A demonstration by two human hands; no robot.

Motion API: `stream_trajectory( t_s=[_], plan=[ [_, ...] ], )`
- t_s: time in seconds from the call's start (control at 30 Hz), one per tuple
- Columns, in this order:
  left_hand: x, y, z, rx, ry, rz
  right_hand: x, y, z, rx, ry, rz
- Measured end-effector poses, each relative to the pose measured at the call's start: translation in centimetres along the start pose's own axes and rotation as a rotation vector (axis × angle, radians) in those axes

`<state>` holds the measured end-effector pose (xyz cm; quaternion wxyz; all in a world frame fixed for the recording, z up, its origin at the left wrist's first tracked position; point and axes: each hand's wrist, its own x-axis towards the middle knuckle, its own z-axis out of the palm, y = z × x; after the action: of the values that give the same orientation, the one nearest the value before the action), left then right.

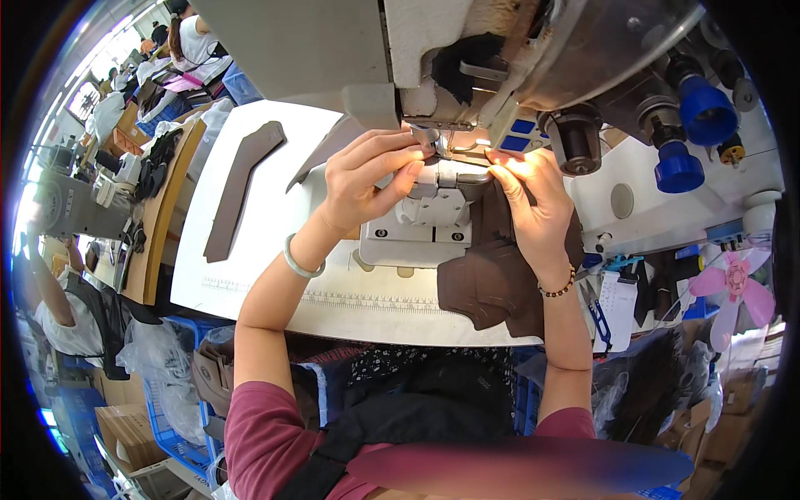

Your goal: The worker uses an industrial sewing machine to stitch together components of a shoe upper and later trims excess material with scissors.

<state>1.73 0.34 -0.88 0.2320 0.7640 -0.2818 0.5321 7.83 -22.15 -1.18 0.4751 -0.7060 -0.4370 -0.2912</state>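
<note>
At the lit needle area of a sewing machine [325, 42], both my hands work close together. My left hand [354, 179] is closed, thumb and fingertips pinching the left end of a thin dark edge of material beside the presser foot. My right hand [537, 200] is closed too, thumb and forefinger pinching at the right of the needle. Brown material pieces [487, 279] hang and bunch below the right hand, over the table's front edge. Whether they join the pinched edge is hidden by fingers and machine parts. A white metal machine bed [417, 237] stands between my wrists.
A long bent brown piece [242, 192] lies flat on the white table [212, 242], which has a ruler scale along its front. At right are blue-handled scissors [600, 325], a pink fan [733, 279] and blue knobs [679, 167]. A co-worker [192, 37] sits at the far left.
</note>
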Motion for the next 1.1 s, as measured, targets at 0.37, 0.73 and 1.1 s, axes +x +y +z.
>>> stream_trajectory(
  t_s=[0.37, 0.73, 1.1],
  plan=[
    [0.2, 0.4, -0.4, -0.006, -0.049, -0.058, 0.2, 0.2, 0.0, -0.015, 0.004, -0.030],
    [-0.1, 0.3, -0.2, -0.042, -0.036, -0.084, 0.4, -0.3, 0.0, 0.043, -0.012, 0.078],
    [-1.9, 1.4, -0.8, 0.065, 0.008, -0.065, -0.1, 0.3, 0.4, 0.013, 0.066, -0.092]
  ],
)
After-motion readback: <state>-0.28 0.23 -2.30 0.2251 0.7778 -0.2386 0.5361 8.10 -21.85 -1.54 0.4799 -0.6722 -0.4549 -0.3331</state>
